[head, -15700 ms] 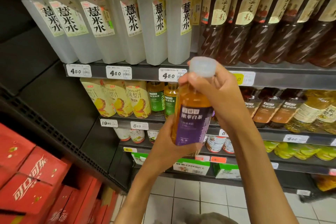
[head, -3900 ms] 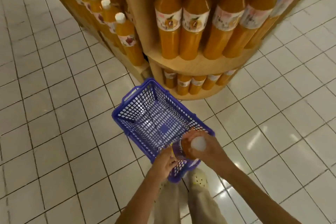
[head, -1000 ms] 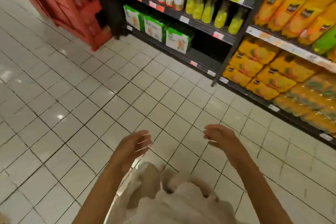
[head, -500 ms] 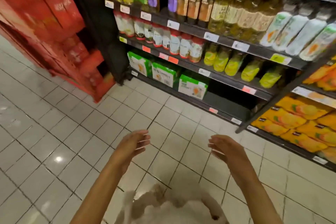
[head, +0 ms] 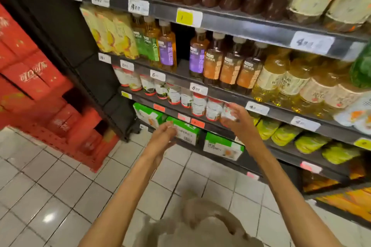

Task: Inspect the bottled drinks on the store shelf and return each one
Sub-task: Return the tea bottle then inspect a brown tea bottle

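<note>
Head view: both arms raised twd the dark metal shelf (head: 236, 26). Left hand (head: 162, 136) and right hand (head: 235, 119) loose, fingers relaxed, holding nothing. Amber plastic bottles (head: 212, 60) w/ glossy paper labels stand upright on shelf above, near a gap.

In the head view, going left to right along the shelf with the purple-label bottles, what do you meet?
Yellow juice cartons → green-label bottles → purple-label bottle → gap → second purple-label bottle → orange-label bottles → pale yellow bottles.
</note>
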